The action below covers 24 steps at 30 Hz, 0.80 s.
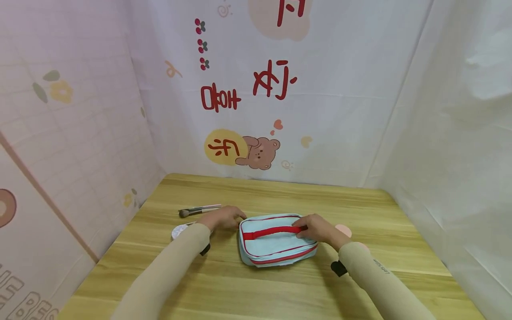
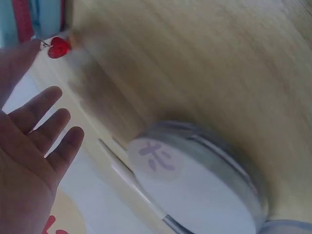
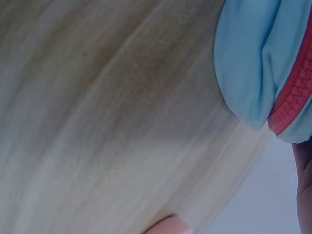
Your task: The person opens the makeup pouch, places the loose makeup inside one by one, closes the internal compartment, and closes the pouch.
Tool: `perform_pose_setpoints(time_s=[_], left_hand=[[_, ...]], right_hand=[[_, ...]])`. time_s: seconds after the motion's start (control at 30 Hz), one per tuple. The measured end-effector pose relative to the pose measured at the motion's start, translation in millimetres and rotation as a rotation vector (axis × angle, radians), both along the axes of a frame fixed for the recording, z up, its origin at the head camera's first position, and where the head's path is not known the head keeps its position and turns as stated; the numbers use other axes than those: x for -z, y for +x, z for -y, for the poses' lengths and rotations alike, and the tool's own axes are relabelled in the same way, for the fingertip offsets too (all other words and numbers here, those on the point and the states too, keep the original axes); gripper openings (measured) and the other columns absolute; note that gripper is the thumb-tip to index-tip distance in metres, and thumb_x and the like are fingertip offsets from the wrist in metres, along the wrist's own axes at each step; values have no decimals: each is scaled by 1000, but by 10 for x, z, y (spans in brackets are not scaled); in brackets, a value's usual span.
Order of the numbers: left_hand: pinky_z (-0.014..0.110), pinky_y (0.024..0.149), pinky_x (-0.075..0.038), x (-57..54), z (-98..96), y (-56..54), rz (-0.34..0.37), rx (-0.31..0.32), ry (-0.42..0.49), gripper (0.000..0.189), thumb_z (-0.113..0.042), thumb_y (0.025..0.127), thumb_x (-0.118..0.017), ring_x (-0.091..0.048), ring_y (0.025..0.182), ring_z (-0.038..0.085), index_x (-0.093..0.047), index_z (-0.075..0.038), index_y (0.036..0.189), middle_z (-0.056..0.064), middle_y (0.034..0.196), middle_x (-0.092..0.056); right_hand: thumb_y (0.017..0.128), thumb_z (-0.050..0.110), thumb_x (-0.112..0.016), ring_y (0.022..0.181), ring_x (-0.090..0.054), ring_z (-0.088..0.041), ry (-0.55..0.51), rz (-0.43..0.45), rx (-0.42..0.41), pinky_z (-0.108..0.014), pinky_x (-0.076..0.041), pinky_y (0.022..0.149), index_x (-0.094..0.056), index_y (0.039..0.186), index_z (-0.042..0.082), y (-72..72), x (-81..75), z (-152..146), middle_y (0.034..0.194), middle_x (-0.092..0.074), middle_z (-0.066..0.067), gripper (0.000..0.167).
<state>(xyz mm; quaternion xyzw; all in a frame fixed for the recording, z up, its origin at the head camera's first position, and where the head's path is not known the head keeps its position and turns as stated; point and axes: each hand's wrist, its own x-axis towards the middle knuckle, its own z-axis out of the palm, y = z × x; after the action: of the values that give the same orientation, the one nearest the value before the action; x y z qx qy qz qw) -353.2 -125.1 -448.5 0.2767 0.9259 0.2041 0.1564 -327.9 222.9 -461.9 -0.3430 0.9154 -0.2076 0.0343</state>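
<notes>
Left hand (image 1: 224,218) + right hand (image 1: 318,229): two in all
Sleeves (image 1: 172,266): two
Pouch (image 1: 266,250): one
Handle (image 1: 276,230): one
Heart charm (image 2: 59,48): one
Brushes (image 1: 184,213): at least two; they overlap, exact number unclear
White round case (image 1: 178,231): one
Pink discs (image 1: 343,230): two, second partly hidden
Table (image 1: 280,293): one
Printed cherry pairs (image 1: 199,42): three
Printed bear (image 1: 262,153): one
</notes>
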Motion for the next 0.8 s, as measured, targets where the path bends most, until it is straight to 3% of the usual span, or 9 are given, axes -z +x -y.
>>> perform_pose_setpoints(time_s=[0.2, 0.4, 0.5, 0.6, 0.8], left_hand=[[45, 106, -40, 83, -4, -48, -2, -29, 27, 22, -12, 93, -68, -54, 124, 29, -74, -16, 113, 4, 124, -65], [46, 107, -38, 146, -7, -74, -32, 1, 36, 22, -15, 94, -66, -52, 126, 31, -74, -13, 115, 8, 127, -63], [43, 100, -44, 162, 9, -92, -88, 37, 23, 19, -7, 95, -60, -59, 113, 26, -76, -13, 103, 3, 114, -67], [38, 87, -49, 149, 31, -102, -128, 60, 13, 24, -1, 91, -56, -59, 93, 19, -75, -14, 90, -2, 96, -66], [32, 73, -48, 79, 46, -87, -31, -20, 46, 18, -6, 94, -61, -54, 78, 14, -73, -17, 84, -5, 85, -64]], right_hand=[[85, 15, -79, 108, -65, -26, -3, 2, 10, -40, -52, 91, -77, 110, 9, -20, 70, -27, 112, -72, -5, 26], [84, 15, -79, 106, -66, -27, -55, -47, -45, -41, -53, 89, -77, 108, 7, -11, 109, -42, 109, -73, -6, 25], [83, 16, -80, 104, -67, -27, -64, -78, -69, -40, -54, 87, -77, 107, 6, -9, 119, -43, 108, -73, -7, 26], [84, 15, -79, 106, -66, -27, -47, -54, -49, -41, -53, 89, -77, 108, 7, -8, 111, -42, 110, -73, -7, 26], [85, 15, -78, 109, -65, -28, -16, -17, -1, -42, -52, 91, -77, 109, 8, -9, 90, -43, 112, -72, -7, 25]])
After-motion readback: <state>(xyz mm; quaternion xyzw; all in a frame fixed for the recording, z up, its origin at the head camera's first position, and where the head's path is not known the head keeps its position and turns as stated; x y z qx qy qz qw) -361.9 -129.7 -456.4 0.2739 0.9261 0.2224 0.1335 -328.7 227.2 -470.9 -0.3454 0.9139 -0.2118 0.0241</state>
